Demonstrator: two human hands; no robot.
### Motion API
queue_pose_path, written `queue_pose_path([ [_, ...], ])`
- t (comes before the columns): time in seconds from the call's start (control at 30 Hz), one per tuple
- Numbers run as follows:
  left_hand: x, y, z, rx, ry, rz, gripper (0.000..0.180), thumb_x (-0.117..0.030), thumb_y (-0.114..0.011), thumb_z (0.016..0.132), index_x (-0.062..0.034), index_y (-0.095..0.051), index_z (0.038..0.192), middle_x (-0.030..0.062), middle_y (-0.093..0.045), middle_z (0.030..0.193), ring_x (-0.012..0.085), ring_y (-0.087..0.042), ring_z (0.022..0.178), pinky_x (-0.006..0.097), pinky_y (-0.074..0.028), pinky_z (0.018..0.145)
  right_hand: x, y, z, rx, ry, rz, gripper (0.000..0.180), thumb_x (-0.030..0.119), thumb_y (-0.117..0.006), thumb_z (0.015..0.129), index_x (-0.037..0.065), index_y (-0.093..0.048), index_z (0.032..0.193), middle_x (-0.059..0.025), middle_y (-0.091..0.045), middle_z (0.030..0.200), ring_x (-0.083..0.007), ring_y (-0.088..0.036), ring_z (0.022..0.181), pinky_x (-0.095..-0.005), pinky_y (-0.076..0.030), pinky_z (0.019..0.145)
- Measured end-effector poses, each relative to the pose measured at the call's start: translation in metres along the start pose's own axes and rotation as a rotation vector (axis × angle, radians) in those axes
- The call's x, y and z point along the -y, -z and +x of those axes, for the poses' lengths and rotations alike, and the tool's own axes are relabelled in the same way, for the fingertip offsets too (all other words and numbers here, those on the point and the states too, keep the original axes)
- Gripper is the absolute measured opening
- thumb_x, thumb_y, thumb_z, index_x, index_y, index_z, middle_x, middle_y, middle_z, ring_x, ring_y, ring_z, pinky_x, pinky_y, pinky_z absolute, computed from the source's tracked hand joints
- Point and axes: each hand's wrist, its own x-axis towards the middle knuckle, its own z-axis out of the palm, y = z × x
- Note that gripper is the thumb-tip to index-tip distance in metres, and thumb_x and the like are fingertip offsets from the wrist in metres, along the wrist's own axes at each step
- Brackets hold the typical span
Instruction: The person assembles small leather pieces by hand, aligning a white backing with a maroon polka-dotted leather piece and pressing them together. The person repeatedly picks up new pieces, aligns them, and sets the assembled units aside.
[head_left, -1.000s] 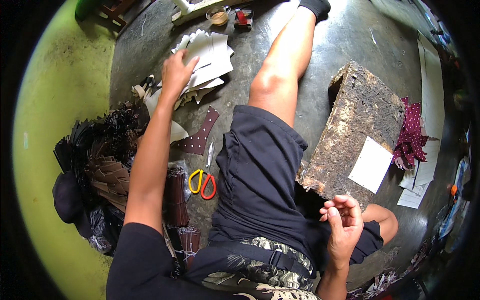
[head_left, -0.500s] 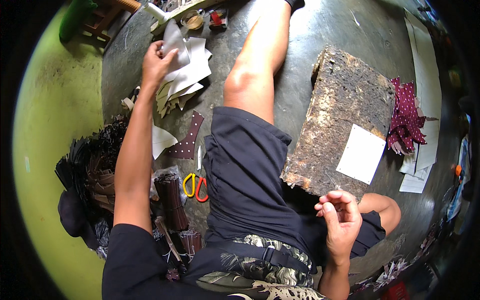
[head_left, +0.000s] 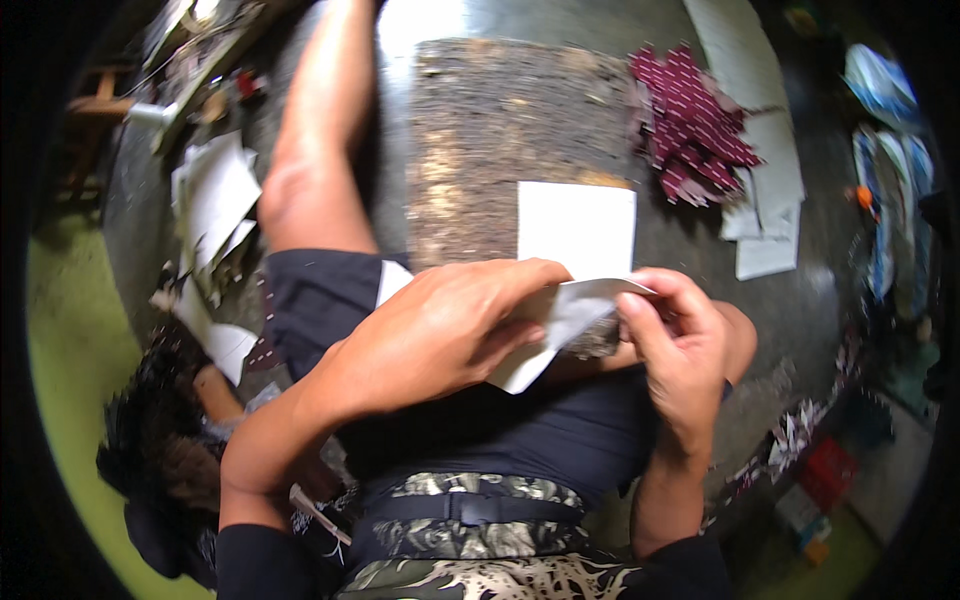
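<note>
Over my lap, a white cut sheet piece [head_left: 585, 312] is bent between my two hands. My left hand [head_left: 440, 325] is closed on its left part, the fingers partly hidden behind the sheet. My right hand [head_left: 685, 355] pinches the upper right corner between thumb and fingers. Just beyond them, a white rectangular sheet [head_left: 577, 222] lies flat on the near right part of a rough, dark, worn block [head_left: 475, 150]. A pale corner [head_left: 393, 281] shows beyond my left hand; I cannot tell what it belongs to.
At the left lies a loose pile of white cut pieces [head_left: 215, 195]. Maroon dotted pieces [head_left: 690, 125] are heaped to the block's right, with long pale sheets [head_left: 770, 170] beside them. Dark bundled strips [head_left: 165, 420] sit at the lower left. My outstretched leg [head_left: 320, 140] lies left of the block.
My left hand has come from the pile at the left to my lap, bringing a white piece. My right hand, holding no sheet before, now pinches its corner. The view has shifted right.
</note>
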Motion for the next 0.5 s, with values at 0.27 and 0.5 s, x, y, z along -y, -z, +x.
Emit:
queue_pose_path([
  [0.27, 0.004, -0.063, 0.057, -0.461, -0.191, 0.395, 0.036, -0.020, -0.089, 0.095, -0.0143, -0.079, 0.129, 0.0055, -0.075, 0.116, 0.0288, -0.065, 0.105, 0.046, -0.047, 0.092, -0.033, 0.025, 0.029, 0.071, -0.082, 0.048, 0.012, 0.001, -0.080, 0.107, -0.002, -0.079, 0.119, 0.0040, -0.074, 0.100, 0.0004, -0.060, 0.082, -0.0176, -0.051, 0.074],
  [0.5, 0.010, -0.072, 0.068, -0.526, -0.182, 0.435, 0.028, -0.019, -0.090, 0.093, -0.0172, -0.082, 0.120, 0.0007, -0.073, 0.108, 0.0253, -0.064, 0.099, 0.043, -0.044, 0.087, -0.035, 0.028, 0.050, 0.043, -0.060, 0.201, 0.020, 0.008, -0.079, 0.110, -0.001, -0.080, 0.128, 0.0020, -0.076, 0.099, -0.0024, -0.066, 0.084, -0.0187, -0.053, 0.070],
])
